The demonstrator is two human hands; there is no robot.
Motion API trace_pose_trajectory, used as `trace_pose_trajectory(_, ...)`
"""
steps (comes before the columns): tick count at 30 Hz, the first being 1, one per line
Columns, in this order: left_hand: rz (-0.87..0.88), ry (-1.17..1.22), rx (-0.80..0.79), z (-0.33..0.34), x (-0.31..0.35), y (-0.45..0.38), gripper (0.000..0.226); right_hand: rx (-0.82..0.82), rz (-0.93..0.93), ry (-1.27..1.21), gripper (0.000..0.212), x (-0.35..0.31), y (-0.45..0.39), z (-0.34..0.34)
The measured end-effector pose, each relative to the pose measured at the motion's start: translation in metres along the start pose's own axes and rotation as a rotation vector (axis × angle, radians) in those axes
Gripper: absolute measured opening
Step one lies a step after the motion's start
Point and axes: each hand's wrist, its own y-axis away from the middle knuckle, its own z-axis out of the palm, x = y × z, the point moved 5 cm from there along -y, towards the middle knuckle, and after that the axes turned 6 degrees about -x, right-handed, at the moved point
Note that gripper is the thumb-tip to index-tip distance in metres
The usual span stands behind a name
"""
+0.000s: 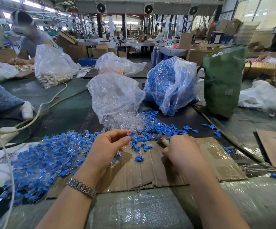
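My left hand (pixel 108 146) pinches a small blue plastic piece (pixel 132 134) at its fingertips and keeps another blue and clear piece (pixel 118 154) under its lower fingers. My right hand (pixel 181 150) is curled round a small clear piece with an orange-tipped end (pixel 164 140). Both hands hover over a flattened cardboard sheet (pixel 150 169). A large heap of blue and clear assembled pieces (pixel 43 162) lies to the left. Loose blue pieces (pixel 167 128) and clear caps (pixel 122 123) are scattered just beyond my hands.
A clear bag of transparent caps (pixel 114 95) and a clear bag of blue pieces (pixel 170 85) stand behind the cardboard. A green sack (pixel 223 81) stands at the right. Cables (pixel 39 109) cross the table at the left. Another person (pixel 31 38) works at the far left.
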Motion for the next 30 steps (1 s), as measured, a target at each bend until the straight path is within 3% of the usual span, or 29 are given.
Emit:
trace_pose_trajectory(3, -0.024, 0.064, 0.019, -0.001, -0.002, 0.000, 0.027, -0.002, -0.044, -0.114, 0.019, 0.000, -0.003, -0.002)
trace_pose_trajectory(6, -0.054, 0.167, 0.020, -0.003, -0.005, -0.003, 0.023, -0.053, -0.095, -0.318, 0.025, -0.002, -0.004, -0.007)
trace_pose_trajectory(10, -0.060, 0.329, 0.011, -0.002, -0.005, -0.006, 0.028, -0.374, -0.309, -0.725, 0.025, -0.027, 0.010, -0.013)
trace_pose_trajectory(14, -0.058, 0.391, 0.055, -0.004, -0.006, -0.009, 0.030, -0.592, -0.440, -0.796, 0.019, -0.051, 0.025, -0.014)
trace_pose_trajectory(18, -0.059, 0.392, 0.072, -0.005, -0.005, -0.008, 0.021, -0.611, -0.494, -0.790, 0.017, -0.060, 0.030, -0.014)
trace_pose_trajectory(23, -0.068, 0.214, 0.087, -0.006, -0.003, -0.006, 0.025, -0.614, -0.509, -0.805, 0.018, -0.060, 0.028, -0.012)
trace_pose_trajectory(30, -0.058, 0.136, 0.123, -0.003, -0.002, -0.006, 0.020, -0.502, -0.484, -0.755, 0.042, -0.062, 0.025, -0.002)
